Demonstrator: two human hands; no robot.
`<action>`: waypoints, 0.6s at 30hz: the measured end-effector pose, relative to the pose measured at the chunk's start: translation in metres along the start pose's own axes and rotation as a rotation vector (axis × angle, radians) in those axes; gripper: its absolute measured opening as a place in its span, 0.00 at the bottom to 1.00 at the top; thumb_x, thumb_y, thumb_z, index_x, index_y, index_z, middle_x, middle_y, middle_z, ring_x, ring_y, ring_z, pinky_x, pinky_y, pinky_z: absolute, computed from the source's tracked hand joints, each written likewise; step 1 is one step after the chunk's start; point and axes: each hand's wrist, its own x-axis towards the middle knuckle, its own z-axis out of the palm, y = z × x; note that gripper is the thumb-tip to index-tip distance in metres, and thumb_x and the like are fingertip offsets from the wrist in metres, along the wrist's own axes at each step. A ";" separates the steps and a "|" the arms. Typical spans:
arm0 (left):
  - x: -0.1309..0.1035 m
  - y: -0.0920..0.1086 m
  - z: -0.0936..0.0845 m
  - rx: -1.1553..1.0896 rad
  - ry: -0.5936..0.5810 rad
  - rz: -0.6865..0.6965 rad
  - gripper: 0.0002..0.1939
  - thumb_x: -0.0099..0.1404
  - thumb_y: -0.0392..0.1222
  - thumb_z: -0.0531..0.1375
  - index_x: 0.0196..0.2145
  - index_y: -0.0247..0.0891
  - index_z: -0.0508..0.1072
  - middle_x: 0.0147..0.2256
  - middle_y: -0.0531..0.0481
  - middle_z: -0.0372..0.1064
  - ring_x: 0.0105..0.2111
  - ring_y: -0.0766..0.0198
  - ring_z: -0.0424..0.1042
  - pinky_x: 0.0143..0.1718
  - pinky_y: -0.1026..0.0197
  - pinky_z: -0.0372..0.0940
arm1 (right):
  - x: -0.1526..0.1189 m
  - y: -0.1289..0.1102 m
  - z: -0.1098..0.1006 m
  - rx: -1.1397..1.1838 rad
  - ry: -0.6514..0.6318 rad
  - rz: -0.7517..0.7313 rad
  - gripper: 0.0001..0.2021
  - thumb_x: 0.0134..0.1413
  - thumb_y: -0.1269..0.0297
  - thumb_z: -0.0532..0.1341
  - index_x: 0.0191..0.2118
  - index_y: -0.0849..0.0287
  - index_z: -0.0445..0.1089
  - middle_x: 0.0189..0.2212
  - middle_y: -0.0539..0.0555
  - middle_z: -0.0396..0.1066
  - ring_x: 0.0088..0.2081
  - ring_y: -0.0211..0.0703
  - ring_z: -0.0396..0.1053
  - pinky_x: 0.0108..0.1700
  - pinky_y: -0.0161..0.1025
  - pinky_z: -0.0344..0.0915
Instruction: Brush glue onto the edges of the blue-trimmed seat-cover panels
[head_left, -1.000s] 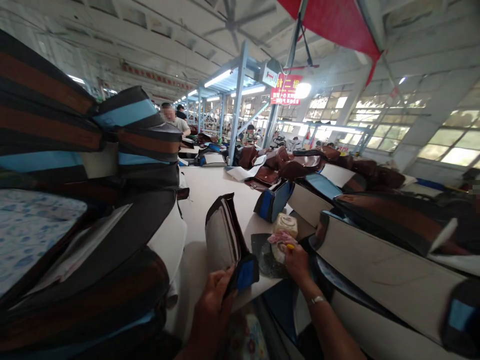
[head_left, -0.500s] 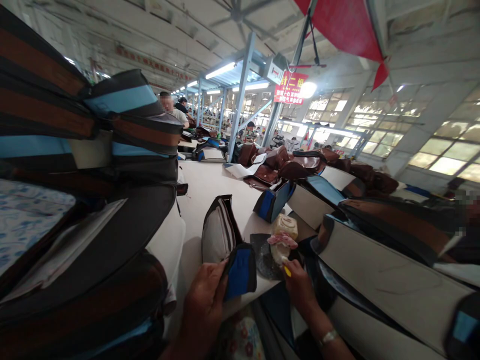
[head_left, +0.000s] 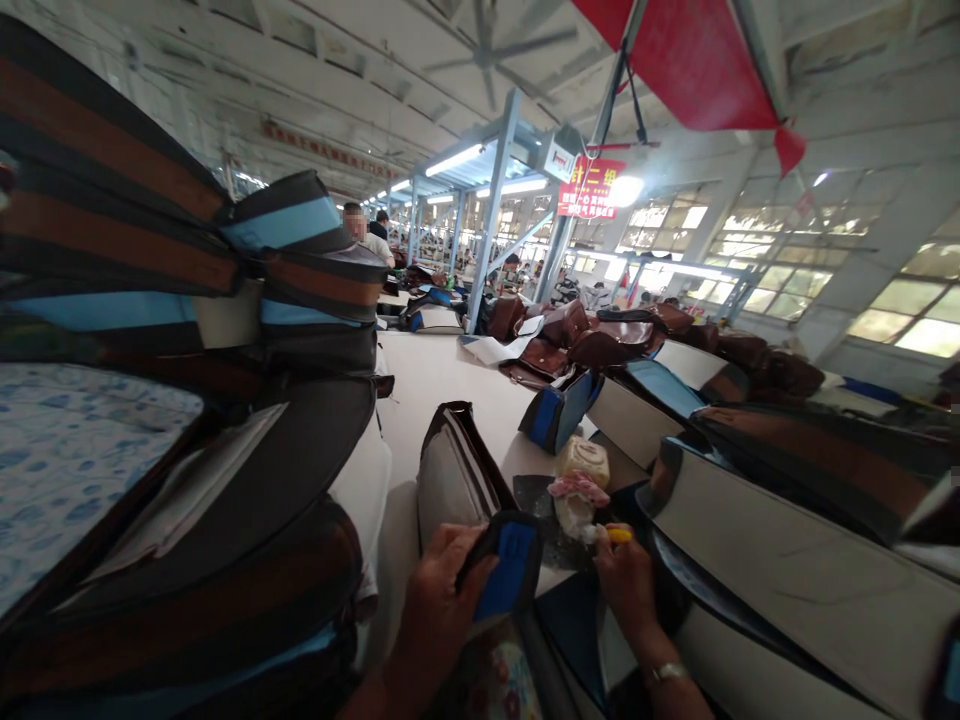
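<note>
My left hand grips the near edge of a dark-trimmed bag piece with a blue end panel, which stands on the white table. To the right, my right hand is closed around a small tool with a yellow handle. The tool's tip is at the mouth of a cloudy plastic container with a pink cloth around it. Just behind is a yellowish block-like container.
Dark, brown and light-blue bag pieces are stacked high at the left. More pale and dark pieces lie at the right. Brown leather bags are heaped at the back of the white table. A person is in the distance.
The view has shifted, so the scene sits farther right and lower. My left hand has tilted the blue panel. The yellow handle in my right hand has turned closer to level.
</note>
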 end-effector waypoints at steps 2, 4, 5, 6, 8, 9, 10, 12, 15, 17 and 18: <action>0.003 0.005 -0.002 -0.071 -0.052 -0.023 0.12 0.71 0.46 0.59 0.47 0.40 0.78 0.41 0.46 0.72 0.43 0.57 0.73 0.46 0.58 0.69 | 0.002 -0.021 -0.017 0.038 0.017 0.013 0.25 0.63 0.41 0.55 0.35 0.61 0.71 0.22 0.58 0.74 0.21 0.49 0.73 0.23 0.41 0.67; 0.007 0.010 -0.004 -0.141 -0.097 -0.053 0.12 0.71 0.46 0.58 0.45 0.39 0.79 0.39 0.46 0.72 0.42 0.57 0.73 0.46 0.59 0.69 | 0.008 -0.049 -0.037 0.087 0.042 0.026 0.22 0.64 0.44 0.56 0.40 0.61 0.71 0.25 0.57 0.75 0.22 0.47 0.74 0.25 0.39 0.69; 0.010 0.014 -0.004 -0.169 -0.113 -0.065 0.12 0.71 0.45 0.58 0.44 0.39 0.79 0.39 0.46 0.72 0.41 0.57 0.73 0.46 0.59 0.68 | 0.013 -0.066 -0.048 0.121 0.052 0.023 0.20 0.65 0.46 0.56 0.43 0.61 0.70 0.26 0.55 0.75 0.23 0.45 0.74 0.26 0.38 0.70; 0.013 0.017 -0.005 -0.190 -0.126 -0.074 0.12 0.71 0.45 0.58 0.43 0.39 0.80 0.38 0.46 0.72 0.41 0.57 0.73 0.46 0.59 0.68 | 0.017 -0.084 -0.059 0.162 0.060 0.014 0.18 0.66 0.48 0.56 0.44 0.60 0.70 0.26 0.54 0.75 0.23 0.43 0.73 0.26 0.37 0.70; 0.019 0.025 -0.007 -0.219 -0.144 -0.079 0.12 0.71 0.45 0.58 0.42 0.39 0.80 0.38 0.47 0.72 0.40 0.58 0.73 0.46 0.59 0.67 | 0.024 -0.122 -0.078 0.310 0.042 -0.036 0.15 0.65 0.51 0.59 0.42 0.59 0.70 0.25 0.51 0.73 0.20 0.39 0.69 0.23 0.34 0.67; 0.021 0.029 -0.008 -0.227 -0.153 -0.078 0.12 0.71 0.45 0.58 0.42 0.39 0.80 0.37 0.47 0.72 0.40 0.58 0.73 0.45 0.60 0.67 | 0.026 -0.140 -0.084 0.397 0.020 -0.069 0.13 0.64 0.53 0.60 0.41 0.58 0.70 0.25 0.50 0.73 0.19 0.37 0.67 0.21 0.33 0.65; 0.024 0.034 -0.010 -0.233 -0.165 -0.078 0.12 0.71 0.45 0.58 0.42 0.39 0.80 0.37 0.48 0.72 0.39 0.58 0.73 0.45 0.60 0.67 | 0.027 -0.156 -0.088 0.462 -0.010 -0.105 0.11 0.64 0.55 0.61 0.40 0.58 0.70 0.24 0.49 0.72 0.18 0.36 0.65 0.20 0.32 0.64; 0.027 0.041 -0.012 -0.241 -0.193 -0.082 0.13 0.71 0.46 0.57 0.43 0.39 0.80 0.37 0.48 0.71 0.39 0.58 0.72 0.44 0.60 0.67 | 0.027 -0.180 -0.087 0.515 -0.080 -0.214 0.08 0.64 0.59 0.61 0.39 0.57 0.70 0.25 0.49 0.71 0.22 0.37 0.67 0.22 0.32 0.65; 0.029 0.048 -0.015 -0.240 -0.225 -0.097 0.14 0.71 0.47 0.56 0.42 0.39 0.79 0.37 0.47 0.71 0.40 0.57 0.72 0.44 0.59 0.68 | 0.027 -0.190 -0.075 0.454 -0.184 -0.407 0.05 0.64 0.64 0.60 0.38 0.57 0.71 0.27 0.51 0.71 0.28 0.40 0.70 0.31 0.37 0.69; 0.029 0.051 -0.018 -0.232 -0.238 -0.113 0.14 0.71 0.48 0.56 0.40 0.38 0.79 0.37 0.46 0.70 0.40 0.56 0.72 0.44 0.59 0.68 | 0.029 -0.185 -0.070 0.395 -0.218 -0.500 0.04 0.64 0.66 0.59 0.38 0.57 0.70 0.28 0.52 0.72 0.30 0.41 0.71 0.35 0.40 0.70; 0.029 0.051 -0.019 -0.227 -0.243 -0.126 0.15 0.71 0.49 0.56 0.38 0.38 0.79 0.36 0.46 0.70 0.39 0.56 0.71 0.43 0.59 0.68 | 0.031 -0.181 -0.069 0.360 -0.219 -0.526 0.03 0.64 0.68 0.59 0.38 0.57 0.70 0.29 0.52 0.73 0.31 0.42 0.72 0.38 0.41 0.70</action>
